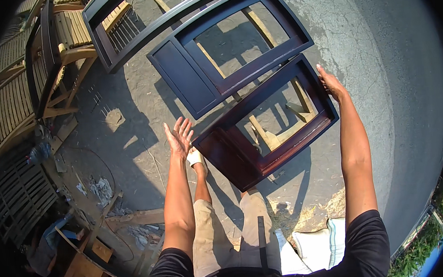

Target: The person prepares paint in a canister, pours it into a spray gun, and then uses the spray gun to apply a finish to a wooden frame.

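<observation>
A dark red-brown wooden frame [218,159] lies nearest me, slanted, with a solid panel at its left end and a rectangular opening. My left hand [180,136] is open beside its left corner, fingers spread and palm turned up; whether it touches the wood I cannot tell. Against the frame's right outer edge rests my right hand [333,85], fingers stretched out along the side. Just beyond is a second, blacker frame [185,73] of similar shape. Farther off, a larger dark frame [104,46] overlaps the far left part of the view.
Wooden supports [271,139] show through the near frame's opening. Slatted wooden furniture [10,98] stands at the left. Scraps and timber [134,218] litter the lower left, where another person [48,248] is partly visible. White sacks [313,248] lie near my legs; pavement [385,99] runs along the right.
</observation>
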The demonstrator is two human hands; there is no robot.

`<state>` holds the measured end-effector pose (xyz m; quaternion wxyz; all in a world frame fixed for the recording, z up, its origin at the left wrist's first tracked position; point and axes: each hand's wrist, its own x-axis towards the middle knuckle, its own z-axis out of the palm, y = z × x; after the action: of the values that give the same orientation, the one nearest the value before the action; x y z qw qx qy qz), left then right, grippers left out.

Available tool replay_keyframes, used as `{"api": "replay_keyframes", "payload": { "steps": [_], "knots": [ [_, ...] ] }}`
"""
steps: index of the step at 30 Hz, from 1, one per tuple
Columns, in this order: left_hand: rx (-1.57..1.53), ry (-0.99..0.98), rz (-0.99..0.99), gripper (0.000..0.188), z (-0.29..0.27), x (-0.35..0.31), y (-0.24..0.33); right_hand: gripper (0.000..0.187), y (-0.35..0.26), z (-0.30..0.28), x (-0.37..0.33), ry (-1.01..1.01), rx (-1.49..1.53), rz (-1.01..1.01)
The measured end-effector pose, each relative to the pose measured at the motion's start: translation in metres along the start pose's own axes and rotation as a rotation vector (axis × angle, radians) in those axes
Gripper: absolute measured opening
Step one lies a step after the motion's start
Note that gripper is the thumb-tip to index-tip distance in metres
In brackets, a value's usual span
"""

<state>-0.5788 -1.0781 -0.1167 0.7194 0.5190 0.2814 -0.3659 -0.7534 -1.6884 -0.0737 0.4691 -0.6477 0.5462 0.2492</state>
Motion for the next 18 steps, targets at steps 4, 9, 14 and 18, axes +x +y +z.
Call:
{"api": "replay_keyframes", "payload": {
  "steps": [4, 9, 14, 18],
  "knots": [
    [0.081, -0.055, 0.038, 0.105, 0.021, 0.042, 0.053, 0.111, -0.012, 0.009, -0.006, 0.086, 0.034, -0.051],
    [-0.037, -0.152, -0.037, 0.113, 0.079, 0.064, 0.073, 0.113, -0.008, -0.002, -0.007, 0.094, 0.060, -0.028],
    [-0.229, -0.155, -0.030, 0.087, 0.091, 0.085, 0.097, 0.114, -0.012, -0.005, -0.008, 0.046, 0.094, -0.021],
    [-0.221, -0.101, 0.011, 0.090, 0.093, 0.096, 0.104, 0.113, -0.013, 0.002, -0.010, 0.135, 0.116, -0.070]
  ]
}}
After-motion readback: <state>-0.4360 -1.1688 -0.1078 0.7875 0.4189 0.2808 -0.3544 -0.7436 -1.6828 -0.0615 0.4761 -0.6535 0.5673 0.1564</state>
